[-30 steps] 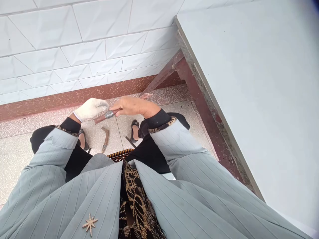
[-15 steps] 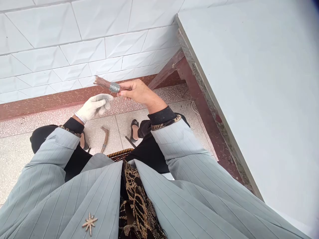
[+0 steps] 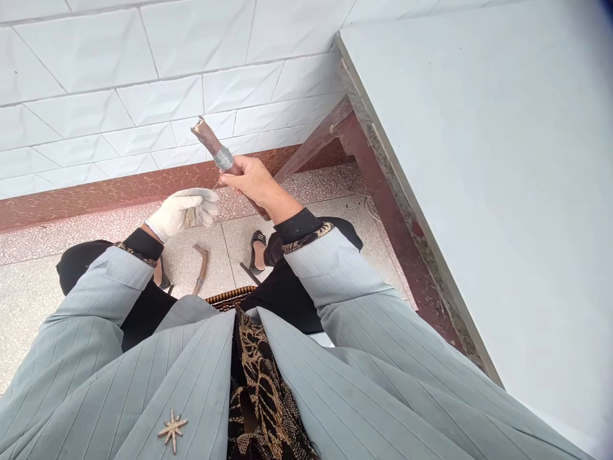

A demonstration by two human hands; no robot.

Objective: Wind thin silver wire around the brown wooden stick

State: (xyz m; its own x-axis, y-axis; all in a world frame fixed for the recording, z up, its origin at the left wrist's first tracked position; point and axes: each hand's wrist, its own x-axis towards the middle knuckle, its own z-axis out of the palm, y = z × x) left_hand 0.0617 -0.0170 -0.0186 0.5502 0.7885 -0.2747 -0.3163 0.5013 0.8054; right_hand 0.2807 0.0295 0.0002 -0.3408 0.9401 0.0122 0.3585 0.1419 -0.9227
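My bare right hand [image 3: 253, 182] is closed around a brown wooden stick [image 3: 207, 135], whose broken end points up and to the left. Silvery wire [image 3: 223, 159] is wound in a tight band round the stick, just beyond my thumb. Below and to the left, my left hand [image 3: 182, 213] wears a white glove, its fingers curled and pinched together. A thin loose strand of wire runs from near the stick to the gloved fingertips. On the floor between my feet lies a second, bent stick [image 3: 202, 271] that also seems to have wire around it.
A pale tabletop [image 3: 479, 160] with a reddish-brown frame [image 3: 378, 185] stands close on my right. White tiled wall [image 3: 86, 51] rises in front, above a reddish skirting [image 3: 96, 186]. Part of a woven seat edge [image 3: 230, 298] shows beneath me.
The stick has risen and turned from pointing down-left to pointing up-left in my right hand. My gloved left hand has shifted slightly right and apart from the stick.
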